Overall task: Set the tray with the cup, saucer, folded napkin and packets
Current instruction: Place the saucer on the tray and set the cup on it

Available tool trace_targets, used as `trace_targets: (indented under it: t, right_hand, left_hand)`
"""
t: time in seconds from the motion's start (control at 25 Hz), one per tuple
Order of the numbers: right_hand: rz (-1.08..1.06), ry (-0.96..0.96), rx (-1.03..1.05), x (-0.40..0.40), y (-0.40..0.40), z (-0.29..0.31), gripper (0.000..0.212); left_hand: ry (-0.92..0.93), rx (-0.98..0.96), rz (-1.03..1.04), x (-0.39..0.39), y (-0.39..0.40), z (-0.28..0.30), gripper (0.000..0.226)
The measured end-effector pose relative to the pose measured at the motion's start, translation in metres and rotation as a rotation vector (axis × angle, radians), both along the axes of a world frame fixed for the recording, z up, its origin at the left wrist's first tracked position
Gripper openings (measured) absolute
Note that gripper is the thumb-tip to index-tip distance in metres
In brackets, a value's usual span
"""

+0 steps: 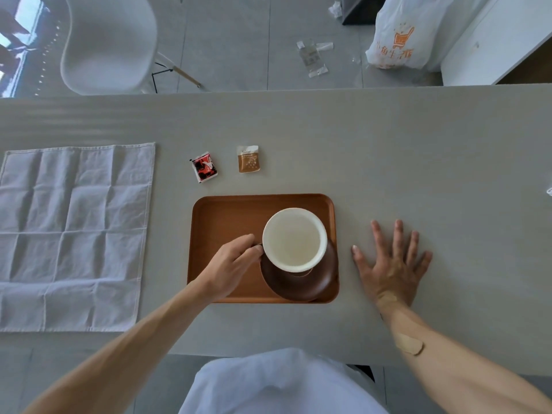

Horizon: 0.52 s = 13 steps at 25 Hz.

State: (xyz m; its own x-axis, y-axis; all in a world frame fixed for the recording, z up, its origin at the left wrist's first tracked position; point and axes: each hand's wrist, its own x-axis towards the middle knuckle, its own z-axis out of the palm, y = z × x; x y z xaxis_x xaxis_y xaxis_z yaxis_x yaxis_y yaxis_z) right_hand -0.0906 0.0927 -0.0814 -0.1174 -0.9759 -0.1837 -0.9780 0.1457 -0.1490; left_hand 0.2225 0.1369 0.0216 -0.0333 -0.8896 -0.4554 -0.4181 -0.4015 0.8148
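A brown wooden tray (227,216) lies in front of me on the grey table. A dark brown saucer (298,283) sits in its right near corner, and an empty white cup (294,239) stands on it. My left hand (230,264) pinches the cup's handle from the left. Flat on the table just right of the tray rests my right hand (391,264), fingers spread, holding nothing. A white cloth napkin (71,234) is spread open at the left. Beyond the tray lie two packets, one red and black (204,166), one tan (248,159).
The table's far edge runs across the upper third of the view. A white chair (110,40) stands behind it at the left. Scraps of wrapper (312,56) and a white plastic bag (400,34) lie on the floor at the back right.
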Motion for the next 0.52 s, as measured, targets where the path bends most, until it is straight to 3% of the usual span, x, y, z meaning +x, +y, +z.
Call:
trace_targets:
  t: [0.32, 0.52]
  right_hand:
    - [-0.01, -0.011, -0.003, 0.001, 0.001, 0.002, 0.073]
    - [-0.009, -0.025, -0.005, 0.001, 0.001, 0.002, 0.072]
  left_hand:
    - [-0.013, 0.035, -0.069, -0.011, 0.012, -0.011, 0.031]
    - [-0.117, 0.027, -0.196, -0.009, 0.008, -0.016, 0.024]
